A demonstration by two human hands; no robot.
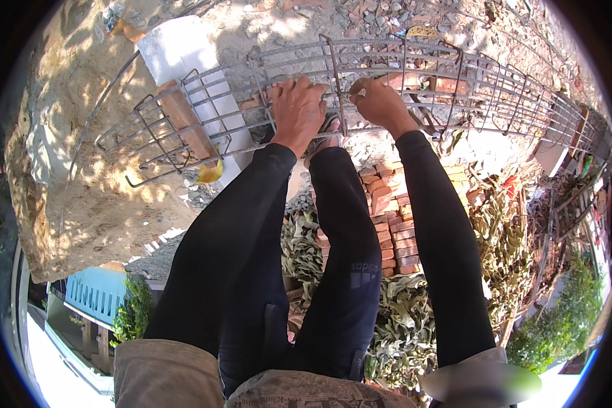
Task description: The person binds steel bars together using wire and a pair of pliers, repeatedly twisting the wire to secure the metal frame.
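Left hand [296, 109] gripping ribbed steel rebar cage [455, 88], right hand [379, 102] seemingly clenched on bar

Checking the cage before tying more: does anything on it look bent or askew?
Yes. At the rebar cage's left end, the stirrups lean unevenly and bar tips splay apart. Both hands, left hand and right hand, grip mid-cage.

cage [387, 81]: my dull grey steel bars
bricks [391, 217]: rough red clay, below cage
sleeves [442, 238]: my smooth black cloth
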